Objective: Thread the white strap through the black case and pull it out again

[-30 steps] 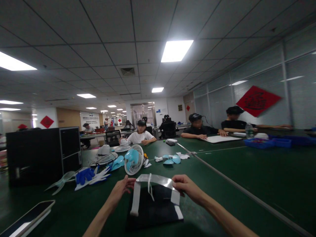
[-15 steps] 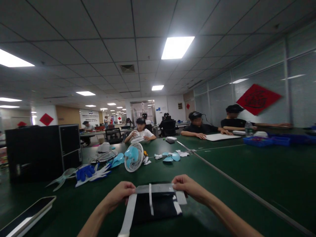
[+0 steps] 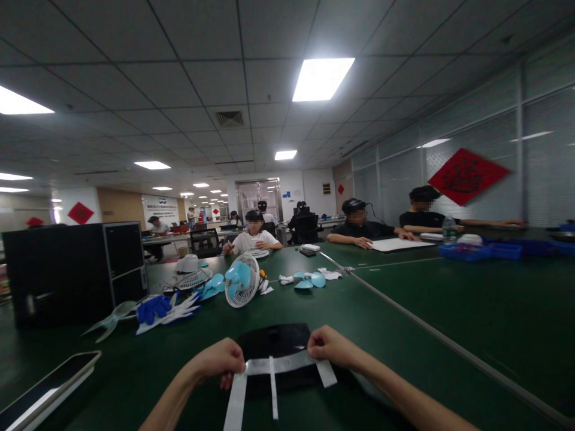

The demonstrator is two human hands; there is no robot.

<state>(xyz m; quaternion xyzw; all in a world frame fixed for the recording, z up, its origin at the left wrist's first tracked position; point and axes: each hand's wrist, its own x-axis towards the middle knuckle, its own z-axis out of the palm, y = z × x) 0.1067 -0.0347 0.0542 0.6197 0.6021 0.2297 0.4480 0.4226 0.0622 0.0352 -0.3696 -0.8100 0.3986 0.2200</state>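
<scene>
Low in the head view, a pale, shiny band (image 3: 287,364) is stretched between my two hands. My left hand (image 3: 230,361) pinches its left end, beside a long white elastic strap (image 3: 235,401) hanging toward me. At the other end, the fingers of my right hand (image 3: 330,347) are closed on the band, with a short white strap end (image 3: 327,375) below them. A narrow white strip (image 3: 274,392) hangs from the middle. Behind the band rises a glossy black panel (image 3: 274,338); whether the band is fixed to it I cannot tell.
Across the green table lie a white fan with blue blades (image 3: 241,280), a loose blue fan blade (image 3: 309,279) and blue-white gloves (image 3: 166,312). A black computer case (image 3: 67,272) stands left, with a phone-like device (image 3: 49,389) nearer me. People sit opposite; blue trays (image 3: 467,251) are at right.
The band has come lower and closer to me, and the black panel, earlier below it, now shows above and behind it. The person opposite has lowered the white object they held.
</scene>
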